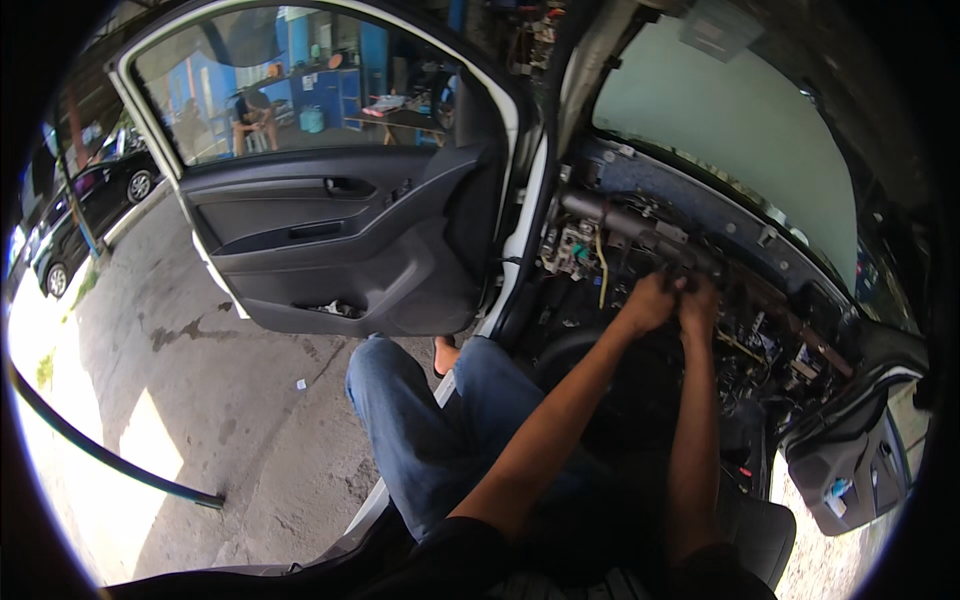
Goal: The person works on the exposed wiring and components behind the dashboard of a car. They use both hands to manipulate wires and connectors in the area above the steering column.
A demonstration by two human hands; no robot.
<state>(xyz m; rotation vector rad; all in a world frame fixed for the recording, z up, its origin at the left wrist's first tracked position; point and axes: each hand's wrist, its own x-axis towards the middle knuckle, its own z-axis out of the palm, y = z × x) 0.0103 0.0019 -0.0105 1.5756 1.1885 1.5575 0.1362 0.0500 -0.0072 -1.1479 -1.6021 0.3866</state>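
Observation:
Both my arms reach forward into the opened-up dashboard of a vehicle. My left hand (652, 302) and my right hand (697, 298) meet just below a dark metal crossbar (635, 228), thumbs close together. Their fingers are curled round something dark that I cannot make out. Beneath my left forearm is the dark steering wheel (570, 350), partly hidden. Left of my hands a yellow cable (602, 268) runs down beside a block of connectors with a green part (578, 250). More exposed wiring (745, 345) lies to the right.
The driver's door (340, 235) stands wide open on the left, over concrete ground (250, 420). The windshield (740, 110) rises ahead. The passenger door (850, 475) is open too. Through the door window a person (255, 120) sits near a wooden table (400, 122). A black car (90, 215) is parked far left.

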